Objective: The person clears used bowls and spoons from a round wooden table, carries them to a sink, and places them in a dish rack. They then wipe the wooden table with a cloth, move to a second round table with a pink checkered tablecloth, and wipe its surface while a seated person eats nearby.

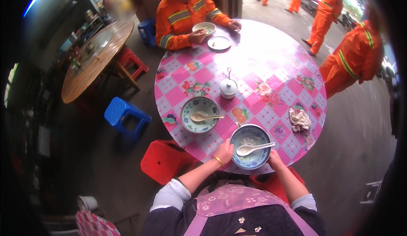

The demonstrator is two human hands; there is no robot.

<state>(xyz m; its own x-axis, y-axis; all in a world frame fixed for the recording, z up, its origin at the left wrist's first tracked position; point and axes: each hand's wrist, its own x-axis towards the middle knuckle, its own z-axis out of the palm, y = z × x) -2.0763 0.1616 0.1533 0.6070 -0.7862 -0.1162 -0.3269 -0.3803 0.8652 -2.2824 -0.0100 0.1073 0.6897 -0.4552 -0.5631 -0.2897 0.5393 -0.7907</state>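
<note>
Between my two hands is a blue-and-white patterned bowl [251, 162] at the near edge of the round table. My left hand [225, 151] grips its left side, and my right hand [275, 159] grips the right side. A white soup spoon [258, 147] lies across this bowl, above some pale food remains and a little liquid. What looks like another spoon's handle [238, 125] pokes out at the far rim; its other end is hidden. To the left stands a second patterned bowl [200, 128] with a beige spoon [203, 117] in it.
A lidded white jar [228, 89] stands mid-table on the pink checked tablecloth [219, 121]. Crumpled tissue [299, 120] lies right. Across sits a person in orange [182, 13] with a bowl [208, 26] and plate [219, 43]. Red [160, 163] and blue [122, 112] stools stand left.
</note>
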